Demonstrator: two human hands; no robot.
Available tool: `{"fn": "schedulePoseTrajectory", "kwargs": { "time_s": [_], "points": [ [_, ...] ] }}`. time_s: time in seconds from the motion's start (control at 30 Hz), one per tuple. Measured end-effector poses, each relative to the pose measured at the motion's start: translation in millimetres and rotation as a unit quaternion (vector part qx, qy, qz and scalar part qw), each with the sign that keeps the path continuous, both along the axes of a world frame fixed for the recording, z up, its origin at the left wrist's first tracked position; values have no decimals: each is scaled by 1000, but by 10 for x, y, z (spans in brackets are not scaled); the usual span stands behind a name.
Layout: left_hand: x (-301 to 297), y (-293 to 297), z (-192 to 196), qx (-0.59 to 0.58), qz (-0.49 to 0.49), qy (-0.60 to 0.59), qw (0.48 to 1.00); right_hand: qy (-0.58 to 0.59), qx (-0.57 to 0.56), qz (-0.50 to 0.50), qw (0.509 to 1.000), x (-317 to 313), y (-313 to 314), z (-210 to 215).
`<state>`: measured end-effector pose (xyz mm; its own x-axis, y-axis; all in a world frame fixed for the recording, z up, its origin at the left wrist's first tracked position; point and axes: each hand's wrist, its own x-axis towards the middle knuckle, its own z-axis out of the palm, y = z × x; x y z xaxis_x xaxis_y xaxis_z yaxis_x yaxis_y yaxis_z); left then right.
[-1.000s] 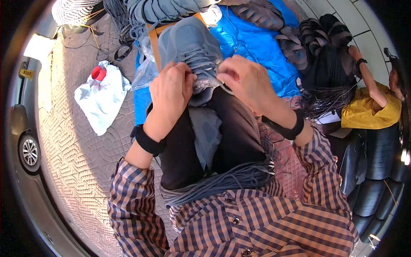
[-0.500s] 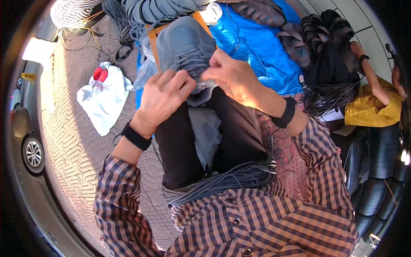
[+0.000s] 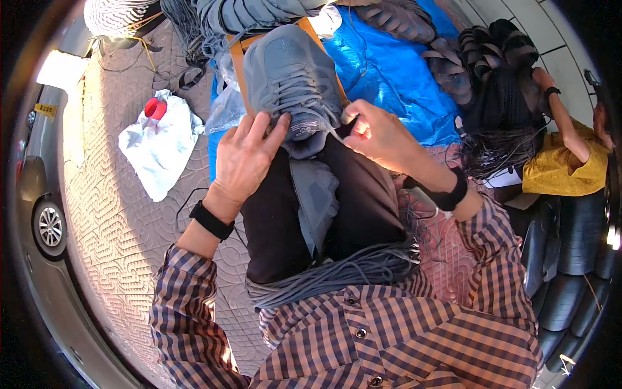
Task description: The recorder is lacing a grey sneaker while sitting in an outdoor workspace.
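A grey sneaker rests ahead of my knees, toe pointing away, its tongue and collar toward me. Grey laces run criss-cross up its front. My right hand pinches a shoelace just right of the collar, the lace stretched out from the shoe. On the other side, my left hand has its curled fingers pressed against the sneaker's left upper edge; whether a lace is also between them is hidden. A second grey shoe lies between my thighs.
A bundle of grey laces lies across my lap. Beneath the sneaker shows a wooden frame. A blue tarp, dark shoe parts and another person's arm are at right. A white bag lies left, near a parked car.
My hands have moved apart from above the laces. The right one has drawn a lace out to the right; the left has gone down to the sneaker's left edge.
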<state>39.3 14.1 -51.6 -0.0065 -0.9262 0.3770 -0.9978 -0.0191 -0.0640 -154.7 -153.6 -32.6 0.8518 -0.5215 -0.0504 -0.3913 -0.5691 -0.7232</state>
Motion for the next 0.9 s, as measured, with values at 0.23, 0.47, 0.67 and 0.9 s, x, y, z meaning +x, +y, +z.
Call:
{"fn": "schedulePoseTrajectory", "kwargs": {
  "time_s": [0.23,0.47,0.67,0.9],
  "points": [
    [-53,-34,-10,-27,21,27,999,54,-31,16,998,46,7,0],
    [-140,17,-74,-18,58,47,997,180,11,124,976,94,64,31],
    [-214,42,-70,-7,95,29,995,104,-293,118,943,11,-232,498],
    [-308,66,-59,-31,90,63,993,-122,38,-71,989,269,-142,362]
  ]
}}
